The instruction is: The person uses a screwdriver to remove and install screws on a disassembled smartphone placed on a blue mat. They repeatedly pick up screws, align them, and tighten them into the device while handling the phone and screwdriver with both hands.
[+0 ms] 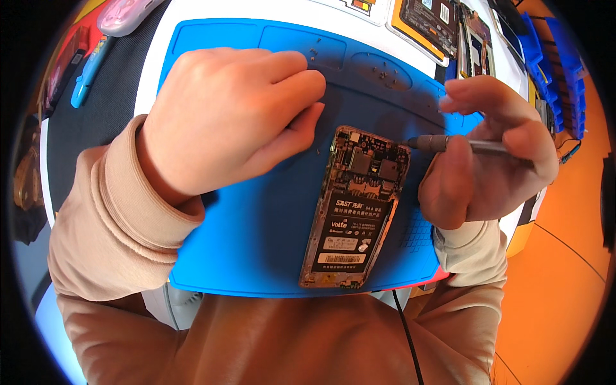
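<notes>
An opened smartphone with its back cover off lies on a blue work mat. Its bare circuit board is at the far end, above a black battery. My right hand grips a slim grey screwdriver, held nearly level. The driver's tip is at the phone's far right corner; whether it touches is unclear. To the left of the phone, my left hand hovers closed over the mat, thumb against curled fingers. Anything inside it is hidden.
Small screws lie in the mat's far recesses. Other opened phone parts sit at the back right, near blue bins. A light blue pen-like tool and a pale pink mouse rest at the far left.
</notes>
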Motion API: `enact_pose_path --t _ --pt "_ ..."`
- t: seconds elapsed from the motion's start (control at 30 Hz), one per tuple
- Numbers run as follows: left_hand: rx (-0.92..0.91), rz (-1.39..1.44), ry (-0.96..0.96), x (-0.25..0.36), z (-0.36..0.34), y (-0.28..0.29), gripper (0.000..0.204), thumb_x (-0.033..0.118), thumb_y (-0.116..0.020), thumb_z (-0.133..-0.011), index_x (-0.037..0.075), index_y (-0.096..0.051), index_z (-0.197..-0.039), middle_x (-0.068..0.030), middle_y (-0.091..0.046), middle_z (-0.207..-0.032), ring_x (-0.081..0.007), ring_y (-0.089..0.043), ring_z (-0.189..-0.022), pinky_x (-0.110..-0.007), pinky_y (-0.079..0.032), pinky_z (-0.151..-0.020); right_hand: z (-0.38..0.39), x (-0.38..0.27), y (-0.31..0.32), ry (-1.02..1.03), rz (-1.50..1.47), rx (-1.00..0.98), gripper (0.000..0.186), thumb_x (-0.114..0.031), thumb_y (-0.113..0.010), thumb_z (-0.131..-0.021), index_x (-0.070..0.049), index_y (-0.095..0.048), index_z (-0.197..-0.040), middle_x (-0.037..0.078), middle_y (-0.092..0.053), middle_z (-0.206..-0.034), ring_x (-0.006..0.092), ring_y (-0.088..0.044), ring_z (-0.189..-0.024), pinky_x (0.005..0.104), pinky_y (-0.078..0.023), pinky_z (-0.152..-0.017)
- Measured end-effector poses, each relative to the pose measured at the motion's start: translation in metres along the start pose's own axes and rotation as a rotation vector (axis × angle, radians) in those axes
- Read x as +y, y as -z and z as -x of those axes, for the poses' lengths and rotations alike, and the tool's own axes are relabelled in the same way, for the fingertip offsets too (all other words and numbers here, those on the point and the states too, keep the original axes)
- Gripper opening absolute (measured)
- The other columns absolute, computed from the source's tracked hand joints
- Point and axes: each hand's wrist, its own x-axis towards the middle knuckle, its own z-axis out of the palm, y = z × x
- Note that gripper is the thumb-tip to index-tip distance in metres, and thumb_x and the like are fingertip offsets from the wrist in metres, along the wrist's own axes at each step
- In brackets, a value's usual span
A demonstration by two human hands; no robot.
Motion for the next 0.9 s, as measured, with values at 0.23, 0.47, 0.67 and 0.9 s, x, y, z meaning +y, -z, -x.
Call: enact_pose_path --t 0.23,0.47,0.67,0.9 --pt "-0.017 0.003 -0.001 0.000 -0.002 -0.001 0.022 0.009 -0.073 -0.078 0.005 -0.052 -0.070 -0.0078 -0.048 -0.067 -0.0274 -0.052 -0.056 -0.036 -0.041 -0.049 -0.003 0.004 0.000 -0.029 -0.085 0.020 0.041 0.001 -0.053 -0.087 -0.007 -0.037 -0.124 0.035 -0.060 -0.107 0.0301 -0.063 -0.088 0.0384 -0.052 -0.079" --pt "-0.033 -0.001 -0.003 0.001 -0.003 0.001 0.023 0.008 -0.073 -0.078 0.005 -0.051 -0.070 -0.0083 -0.049 -0.068 -0.0277 -0.052 -0.056 -0.036 -0.041 -0.050 0.004 0.015 -0.005 0.021 0.088 0.169 0.036 0.000 -0.055 -0.087 -0.009 -0.037 -0.117 0.038 -0.055 -0.122 0.0391 -0.066 -0.102 0.0442 -0.053 -0.089" --pt "-0.020 0.002 -0.016 0.001 -0.004 0.000 0.022 0.008 -0.073 -0.078 0.004 -0.052 -0.070 -0.0081 -0.048 -0.067 -0.0275 -0.052 -0.055 -0.036 -0.041 -0.049 0.007 0.020 -0.007 0.042 0.035 0.306 0.038 0.004 -0.059 -0.085 -0.011 -0.035 -0.112 0.038 -0.056 -0.122 0.0372 -0.065 -0.102 0.0423 -0.047 -0.089" --pt "-0.016 -0.008 -0.028 0.001 -0.003 0.001 0.020 0.007 -0.073 -0.078 0.004 -0.054 -0.071 -0.0081 -0.049 -0.066 -0.0264 -0.052 -0.055 -0.035 -0.040 -0.049 0.006 0.011 -0.009 -0.076 0.147 0.250 0.038 0.007 -0.058 -0.084 -0.012 -0.032 -0.103 0.038 -0.058 -0.120 0.0342 -0.065 -0.100 0.0403 -0.045 -0.089"
